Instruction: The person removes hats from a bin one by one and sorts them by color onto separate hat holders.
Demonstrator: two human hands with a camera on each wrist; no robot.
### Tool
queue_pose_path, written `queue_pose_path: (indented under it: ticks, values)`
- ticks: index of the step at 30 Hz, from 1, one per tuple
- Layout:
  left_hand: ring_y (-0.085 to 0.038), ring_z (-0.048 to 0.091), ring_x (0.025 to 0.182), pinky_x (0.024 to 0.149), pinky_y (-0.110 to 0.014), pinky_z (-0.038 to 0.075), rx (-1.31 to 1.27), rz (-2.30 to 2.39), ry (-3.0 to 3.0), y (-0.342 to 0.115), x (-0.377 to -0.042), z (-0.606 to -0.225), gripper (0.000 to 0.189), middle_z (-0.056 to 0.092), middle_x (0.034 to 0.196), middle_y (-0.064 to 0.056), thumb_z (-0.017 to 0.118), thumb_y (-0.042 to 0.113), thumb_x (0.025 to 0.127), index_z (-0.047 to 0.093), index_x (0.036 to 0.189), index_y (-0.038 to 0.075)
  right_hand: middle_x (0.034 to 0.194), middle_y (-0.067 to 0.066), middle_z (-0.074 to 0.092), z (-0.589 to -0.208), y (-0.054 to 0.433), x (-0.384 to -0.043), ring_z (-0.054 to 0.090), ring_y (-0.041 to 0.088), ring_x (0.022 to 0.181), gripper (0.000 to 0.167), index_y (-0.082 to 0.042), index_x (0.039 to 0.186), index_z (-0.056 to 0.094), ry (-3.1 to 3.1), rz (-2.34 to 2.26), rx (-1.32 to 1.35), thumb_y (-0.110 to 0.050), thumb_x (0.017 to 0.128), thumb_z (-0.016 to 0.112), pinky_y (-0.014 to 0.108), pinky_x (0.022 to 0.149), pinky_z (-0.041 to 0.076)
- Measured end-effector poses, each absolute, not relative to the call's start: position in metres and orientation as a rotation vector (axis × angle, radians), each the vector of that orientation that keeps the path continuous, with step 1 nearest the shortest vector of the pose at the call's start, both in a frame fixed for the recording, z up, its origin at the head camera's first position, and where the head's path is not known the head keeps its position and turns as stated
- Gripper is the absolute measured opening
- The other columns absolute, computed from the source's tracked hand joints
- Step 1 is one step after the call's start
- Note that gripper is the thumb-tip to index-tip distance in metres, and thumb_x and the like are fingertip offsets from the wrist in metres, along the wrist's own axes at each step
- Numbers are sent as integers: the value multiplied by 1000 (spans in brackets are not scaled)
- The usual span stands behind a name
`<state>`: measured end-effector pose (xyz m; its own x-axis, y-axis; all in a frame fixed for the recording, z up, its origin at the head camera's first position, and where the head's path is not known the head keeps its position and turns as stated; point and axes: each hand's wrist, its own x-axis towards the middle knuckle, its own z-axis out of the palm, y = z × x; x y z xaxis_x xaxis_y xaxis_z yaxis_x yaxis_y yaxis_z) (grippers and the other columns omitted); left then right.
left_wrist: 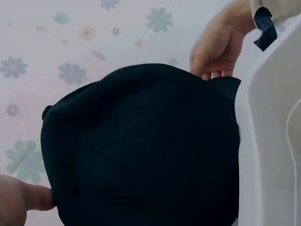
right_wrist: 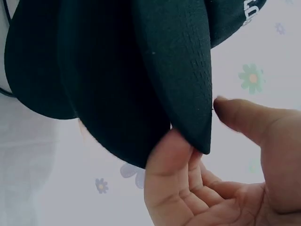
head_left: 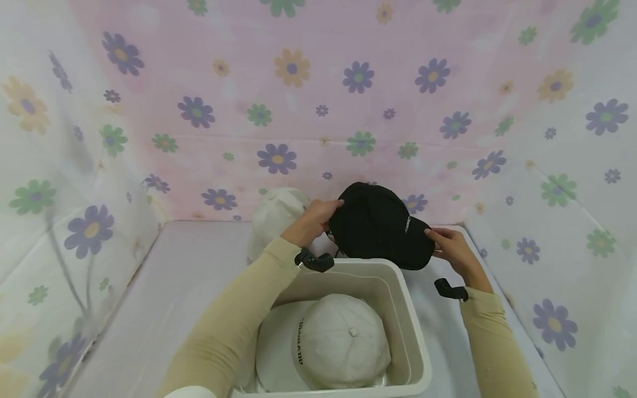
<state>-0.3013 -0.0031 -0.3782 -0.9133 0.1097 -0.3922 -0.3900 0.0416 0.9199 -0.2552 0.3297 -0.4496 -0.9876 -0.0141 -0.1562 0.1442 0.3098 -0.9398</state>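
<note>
A black baseball cap (head_left: 370,226) with small white lettering is held up behind the bin, its brim toward the right. At the crown's left edge my left hand (head_left: 316,216) grips it, thumb on the near side. My right hand (head_left: 452,249) pinches the brim's outer edge. Up close in the right wrist view, fingers (right_wrist: 169,155) curl under the stitched brim (right_wrist: 183,70), and more dark curved layers hang beside it. The left wrist view shows the crown (left_wrist: 141,146) between both hands, with part of the left hand (left_wrist: 21,200) at the frame's edge.
Below the hands stands an off-white plastic bin (head_left: 415,342). Inside lies a cream cap (head_left: 343,340) with dark lettering, brim to the left. Another white cap (head_left: 278,213) sits behind the bin, partly covered by the left forearm. Flowered cloth walls (head_left: 318,110) enclose the white table (head_left: 174,265).
</note>
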Motion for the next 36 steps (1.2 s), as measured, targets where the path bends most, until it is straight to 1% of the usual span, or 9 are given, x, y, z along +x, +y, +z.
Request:
queue_pose_path:
  ticks: [6,11,13,18,21,24,29,33,36]
  values:
    - [-17,59,87,88,-31,52,-315,2027,1833,-2,-304,-378,44,60,99,-4,64,30,101,60,130,-4,104,-2,65,-449,333,-259,67,0,86,67,20,145,36,2401,-1698,53,-32,106,54,21,81,58]
    - [-18,62,84,87,-33,54,-351,1992,1800,1,-308,-383,49,64,94,-4,71,39,96,64,125,0,104,-6,64,-445,335,-262,66,-2,87,65,20,147,33,2408,-1755,36,-27,107,54,19,80,57]
    - [-19,63,86,91,-34,55,-342,1949,1788,2,-309,-384,52,65,97,-5,71,43,95,64,126,1,107,-5,62,-444,336,-262,66,-3,87,66,20,148,31,2402,-1788,36,-26,107,54,18,80,56]
    - [-21,64,100,103,-38,52,-298,1951,1741,2,-311,-387,59,67,122,-10,70,45,95,61,134,2,102,-11,63,-440,338,-264,66,-2,87,66,20,148,29,2371,-1827,24,-25,107,53,19,79,57]
    - [-19,66,95,98,-35,54,-267,2046,1743,1,-311,-386,63,69,119,-10,75,43,92,60,135,0,94,-15,65,-439,339,-266,67,-1,85,65,20,148,30,2365,-1847,34,-24,107,54,19,78,57]
    - [-14,66,82,85,-29,56,-212,2111,1797,-1,-308,-384,57,69,100,-5,79,42,89,63,124,1,92,-17,65,-437,340,-266,68,-1,83,67,20,148,30,2369,-1873,49,-25,106,56,19,76,58]
    - [-12,54,64,68,-26,47,-36,2043,1962,1,-299,-377,41,54,75,2,79,46,88,59,90,10,92,-20,64,-440,342,-263,67,-2,84,68,20,148,30,2378,-1894,66,-26,106,57,19,75,58]
    - [-14,47,64,67,-30,42,42,1989,2067,4,-295,-377,47,46,70,1,80,47,85,50,77,12,91,-19,66,-450,341,-263,66,-1,83,64,20,147,31,2330,-1909,91,-23,106,55,19,75,57]
    - [-15,47,73,73,-32,42,23,1957,2130,4,-295,-381,50,45,75,1,82,48,84,47,74,13,90,-18,66,-459,338,-264,66,-1,82,64,19,147,32,2316,-1896,127,-24,106,56,19,75,57]
